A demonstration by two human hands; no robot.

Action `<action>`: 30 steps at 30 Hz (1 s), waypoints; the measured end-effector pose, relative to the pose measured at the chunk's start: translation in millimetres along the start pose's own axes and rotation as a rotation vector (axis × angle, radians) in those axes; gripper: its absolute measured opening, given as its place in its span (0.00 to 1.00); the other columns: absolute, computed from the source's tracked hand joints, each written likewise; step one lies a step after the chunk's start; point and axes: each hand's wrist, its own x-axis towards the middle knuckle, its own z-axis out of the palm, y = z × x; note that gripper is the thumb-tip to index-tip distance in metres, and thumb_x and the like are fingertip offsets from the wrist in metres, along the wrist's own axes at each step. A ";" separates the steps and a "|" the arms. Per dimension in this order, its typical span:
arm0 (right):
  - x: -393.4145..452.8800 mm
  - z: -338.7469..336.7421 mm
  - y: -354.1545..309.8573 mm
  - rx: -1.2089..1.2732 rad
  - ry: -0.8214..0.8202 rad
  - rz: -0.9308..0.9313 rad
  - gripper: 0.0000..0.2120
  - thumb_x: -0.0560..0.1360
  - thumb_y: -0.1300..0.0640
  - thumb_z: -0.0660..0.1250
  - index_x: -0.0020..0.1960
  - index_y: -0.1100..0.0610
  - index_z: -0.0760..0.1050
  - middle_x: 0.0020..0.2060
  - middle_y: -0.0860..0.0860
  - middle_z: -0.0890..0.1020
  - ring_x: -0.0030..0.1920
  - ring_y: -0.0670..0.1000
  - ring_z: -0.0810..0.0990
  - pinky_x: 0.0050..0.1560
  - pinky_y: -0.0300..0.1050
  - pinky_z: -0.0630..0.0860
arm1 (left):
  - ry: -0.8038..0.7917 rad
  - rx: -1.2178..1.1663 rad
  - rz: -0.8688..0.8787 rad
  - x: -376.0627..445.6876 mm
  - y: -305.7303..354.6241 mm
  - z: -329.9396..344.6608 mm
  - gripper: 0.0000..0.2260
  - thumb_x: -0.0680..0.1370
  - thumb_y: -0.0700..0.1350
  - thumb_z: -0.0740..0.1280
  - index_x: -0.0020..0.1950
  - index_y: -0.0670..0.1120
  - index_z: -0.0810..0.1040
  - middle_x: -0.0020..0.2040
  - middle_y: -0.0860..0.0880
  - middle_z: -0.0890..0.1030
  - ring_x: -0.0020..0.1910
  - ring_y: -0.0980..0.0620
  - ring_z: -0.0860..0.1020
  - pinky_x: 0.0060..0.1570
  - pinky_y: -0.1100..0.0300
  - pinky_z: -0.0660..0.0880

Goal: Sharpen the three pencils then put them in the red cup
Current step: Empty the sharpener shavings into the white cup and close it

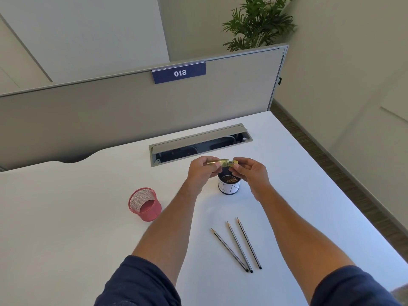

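Risk one: both hands are working the small translucent yellow plastic sharpener (223, 163) right over the little dark cup with the white label (229, 184). If the two parts come apart crooked, I'd expect shavings to miss the cup's mouth and scatter on the white desk (88, 217).
Risk two: that labelled cup sits directly under the knuckles and already has brown shavings in it. A dip of either wrist could knock it over.
Risk three: the sharpener is small and smooth-looking, so a fingertip pinch could let it slip.
Left hand (202, 173): fingers curled in narrow, thumb and fingertips pinching the left end of the sharpener.
Right hand (249, 173): same story, closed to a tight pinch on the right end, remaining fingers folded just above the cup rim.
Three pencils (239, 246): grey-barrelled, black-capped, lying side by side on the desk near the right forearm, tips pointing away, touched by nobody. The points look sharp, though they're too small to be sure.
Red mesh cup (144, 204): upright, well left of the hands, empty as far as I can see. So the drop-off isn't done yet!
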 end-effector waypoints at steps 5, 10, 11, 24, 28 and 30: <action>-4.3 1.5 -4.2 0.029 -0.045 -0.010 0.13 0.78 0.65 0.71 0.62 0.63 0.80 0.51 0.59 0.87 0.52 0.59 0.87 0.53 0.46 0.84 | -0.029 -0.057 -0.029 -2.6 -2.6 -2.6 0.09 0.80 0.36 0.69 0.60 0.42 0.82 0.56 0.41 0.85 0.52 0.46 0.87 0.58 0.53 0.82; -7.0 3.2 -5.3 0.090 -0.005 -0.005 0.12 0.79 0.64 0.70 0.62 0.62 0.80 0.51 0.59 0.87 0.53 0.59 0.87 0.55 0.48 0.84 | -0.045 -0.122 -0.076 -5.9 1.0 2.2 0.11 0.83 0.34 0.64 0.62 0.42 0.81 0.59 0.40 0.85 0.54 0.45 0.86 0.60 0.52 0.81; -6.7 2.4 -4.5 0.122 0.024 -0.001 0.12 0.79 0.64 0.69 0.62 0.63 0.80 0.51 0.59 0.87 0.53 0.59 0.86 0.55 0.49 0.83 | -0.048 -0.143 -0.079 -7.0 1.7 2.4 0.12 0.83 0.33 0.63 0.62 0.42 0.81 0.59 0.41 0.84 0.55 0.45 0.86 0.60 0.52 0.81; -11.9 -4.1 -5.2 0.002 0.203 -0.093 0.11 0.76 0.62 0.74 0.58 0.57 0.82 0.49 0.54 0.88 0.50 0.52 0.87 0.50 0.42 0.83 | 0.028 0.095 0.027 -12.2 -0.9 2.6 0.11 0.79 0.35 0.69 0.58 0.48 0.82 0.57 0.48 0.85 0.54 0.48 0.85 0.49 0.56 0.78; -6.4 0.8 -5.2 -0.212 0.158 -0.089 0.13 0.75 0.61 0.75 0.59 0.56 0.83 0.49 0.51 0.87 0.48 0.50 0.87 0.49 0.40 0.83 | 0.092 0.209 0.067 -7.8 -0.9 8.0 0.11 0.77 0.37 0.72 0.52 0.53 0.82 0.54 0.50 0.85 0.55 0.50 0.83 0.54 0.54 0.81; -4.9 0.9 -5.1 -0.251 0.169 -0.086 0.13 0.75 0.61 0.75 0.59 0.55 0.83 0.48 0.50 0.87 0.46 0.48 0.87 0.51 0.41 0.83 | 0.107 0.219 0.078 -6.0 -1.1 7.6 0.11 0.77 0.37 0.72 0.52 0.53 0.83 0.54 0.50 0.86 0.54 0.50 0.82 0.57 0.53 0.81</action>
